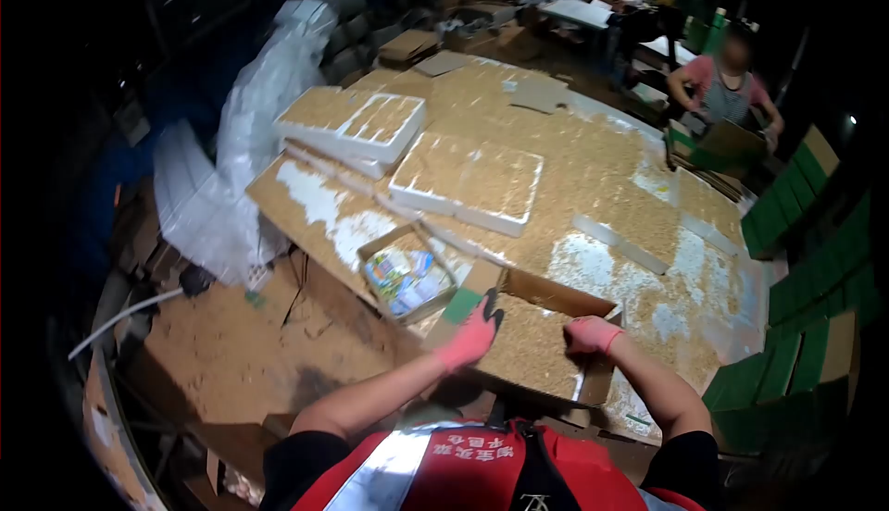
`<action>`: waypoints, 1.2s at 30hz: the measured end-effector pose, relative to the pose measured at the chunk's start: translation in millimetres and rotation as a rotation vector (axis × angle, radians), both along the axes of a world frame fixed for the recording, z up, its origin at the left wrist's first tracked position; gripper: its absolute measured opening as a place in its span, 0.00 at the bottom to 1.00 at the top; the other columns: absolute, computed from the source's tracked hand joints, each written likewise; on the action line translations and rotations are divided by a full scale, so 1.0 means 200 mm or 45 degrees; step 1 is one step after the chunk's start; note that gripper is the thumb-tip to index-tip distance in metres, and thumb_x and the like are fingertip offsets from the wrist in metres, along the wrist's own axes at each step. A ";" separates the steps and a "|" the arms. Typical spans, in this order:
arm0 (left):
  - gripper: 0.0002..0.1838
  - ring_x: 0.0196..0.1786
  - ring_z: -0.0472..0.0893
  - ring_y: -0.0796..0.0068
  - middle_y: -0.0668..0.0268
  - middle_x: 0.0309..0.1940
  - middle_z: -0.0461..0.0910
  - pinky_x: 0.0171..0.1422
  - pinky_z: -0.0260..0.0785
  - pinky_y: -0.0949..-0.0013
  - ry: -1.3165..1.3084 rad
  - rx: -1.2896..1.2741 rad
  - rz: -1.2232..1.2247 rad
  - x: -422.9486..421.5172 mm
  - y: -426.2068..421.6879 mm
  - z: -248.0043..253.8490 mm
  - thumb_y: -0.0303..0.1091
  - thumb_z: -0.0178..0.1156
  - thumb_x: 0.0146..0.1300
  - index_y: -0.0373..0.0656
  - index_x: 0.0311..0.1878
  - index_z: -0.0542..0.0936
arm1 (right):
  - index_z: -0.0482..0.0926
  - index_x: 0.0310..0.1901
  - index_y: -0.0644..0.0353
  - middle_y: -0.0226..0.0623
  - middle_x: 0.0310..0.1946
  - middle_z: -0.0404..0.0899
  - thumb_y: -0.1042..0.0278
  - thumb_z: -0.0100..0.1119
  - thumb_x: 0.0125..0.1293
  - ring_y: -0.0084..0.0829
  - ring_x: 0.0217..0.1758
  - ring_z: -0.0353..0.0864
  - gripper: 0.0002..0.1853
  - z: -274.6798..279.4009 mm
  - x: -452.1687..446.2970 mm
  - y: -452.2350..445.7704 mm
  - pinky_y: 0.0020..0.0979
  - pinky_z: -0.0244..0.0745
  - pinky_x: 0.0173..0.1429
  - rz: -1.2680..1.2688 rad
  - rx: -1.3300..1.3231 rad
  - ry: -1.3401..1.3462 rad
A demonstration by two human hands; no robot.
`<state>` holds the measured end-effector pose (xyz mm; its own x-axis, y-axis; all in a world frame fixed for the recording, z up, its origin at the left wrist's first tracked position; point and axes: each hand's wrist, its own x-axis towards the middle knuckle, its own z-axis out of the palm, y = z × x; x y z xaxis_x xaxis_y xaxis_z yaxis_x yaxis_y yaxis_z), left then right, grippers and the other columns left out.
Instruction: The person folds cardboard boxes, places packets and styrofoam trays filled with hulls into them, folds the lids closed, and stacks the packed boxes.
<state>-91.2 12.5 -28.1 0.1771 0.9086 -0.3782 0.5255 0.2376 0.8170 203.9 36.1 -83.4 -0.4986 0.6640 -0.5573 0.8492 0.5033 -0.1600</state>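
Note:
A cardboard box (532, 344) stands in front of my body at the near edge of the table. Tan, sawdust-like material fills it, and a strip of white shows at its right side. My left hand (477, 330), in a pink and black glove, rests against the box's left side beside a green and brown flap, fingers stretched and slightly apart. Over the right part of the box, my gloved right hand (593, 336) has its fingers curled down toward the filling. Whatever those fingers hold, if anything, is hidden.
A small box (407, 275) of colourful packets sits left. White foam trays (468, 182) of tan material stand on the littered table (593, 178). Clear plastic sheeting (264, 113) hangs left; green cartons (787, 372) line the right. Another person (727, 90) handles a carton opposite.

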 end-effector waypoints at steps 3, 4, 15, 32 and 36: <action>0.37 0.73 0.61 0.43 0.39 0.71 0.58 0.75 0.55 0.55 -0.056 0.111 -0.078 -0.02 0.03 -0.08 0.50 0.50 0.72 0.37 0.75 0.54 | 0.83 0.39 0.61 0.50 0.38 0.84 0.56 0.65 0.51 0.48 0.46 0.83 0.19 -0.06 0.04 0.04 0.41 0.78 0.53 0.040 0.096 -0.036; 0.37 0.73 0.60 0.42 0.38 0.71 0.56 0.75 0.55 0.56 -0.080 0.132 -0.042 -0.01 0.03 -0.13 0.50 0.50 0.72 0.37 0.75 0.54 | 0.83 0.40 0.61 0.50 0.39 0.84 0.56 0.65 0.51 0.48 0.46 0.83 0.19 -0.03 0.02 0.04 0.41 0.77 0.53 0.027 0.096 -0.017; 0.21 0.60 0.74 0.76 0.62 0.59 0.78 0.66 0.65 0.71 -0.752 0.204 -0.401 -1.58 0.40 -0.17 0.36 0.53 0.73 0.37 0.65 0.73 | 0.80 0.37 0.61 0.44 0.36 0.80 0.70 0.65 0.57 0.45 0.42 0.81 0.08 1.12 -1.21 0.33 0.39 0.75 0.48 -0.658 0.654 0.434; 0.14 0.52 0.79 0.71 0.61 0.50 0.82 0.59 0.69 0.70 -0.180 0.602 0.039 -3.04 2.00 0.30 0.28 0.54 0.69 0.37 0.55 0.79 | 0.79 0.47 0.57 0.43 0.44 0.79 0.58 0.63 0.64 0.46 0.49 0.79 0.15 1.13 -2.24 1.91 0.41 0.74 0.53 -0.292 0.784 0.632; 0.17 0.51 0.80 0.67 0.60 0.49 0.82 0.59 0.70 0.68 0.062 0.899 -0.066 -3.27 2.49 0.37 0.25 0.53 0.66 0.38 0.57 0.78 | 0.78 0.53 0.53 0.45 0.52 0.79 0.54 0.64 0.62 0.46 0.58 0.77 0.20 0.94 -2.37 2.35 0.40 0.73 0.60 -0.306 0.708 0.629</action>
<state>-745.1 510.7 46.0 0.2249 0.9303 0.2897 0.5613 -0.3667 0.7419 -270.7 505.4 103.8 -0.4093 0.9019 0.1383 0.8409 0.4317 -0.3263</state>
